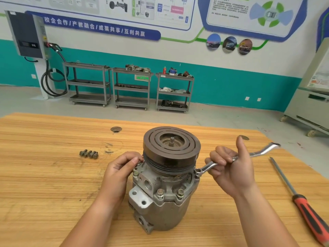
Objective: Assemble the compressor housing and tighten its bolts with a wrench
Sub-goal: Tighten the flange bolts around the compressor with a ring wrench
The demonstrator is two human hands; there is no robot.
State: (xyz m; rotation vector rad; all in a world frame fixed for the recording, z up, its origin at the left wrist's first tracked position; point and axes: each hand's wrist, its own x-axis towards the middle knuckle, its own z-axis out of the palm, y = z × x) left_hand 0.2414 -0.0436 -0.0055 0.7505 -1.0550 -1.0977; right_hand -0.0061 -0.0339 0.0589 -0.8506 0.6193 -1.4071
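Note:
A grey cast compressor housing (pixel 165 209) stands upright on the wooden table (pixel 44 175), with a dark grooved pulley (pixel 171 145) on top. Two bolts (pixel 170 193) sit in its front flange, and another bolt (pixel 136 174) at the left. My left hand (pixel 121 173) rests against the housing's left side, fingertips pinching at a bolt under the pulley rim. My right hand (pixel 231 168) grips a shiny ring wrench (pixel 258 153), thumb raised. The wrench's near end (pixel 197 170) sits on a bolt at the housing's right flange.
Three loose bolts (pixel 89 154) lie on the table to the left. A long screwdriver with a red and black handle (pixel 309 216) lies at the right edge. Two round holes (pixel 116 129) mark the tabletop. Grey shelf carts (pixel 131 88) stand along the far wall.

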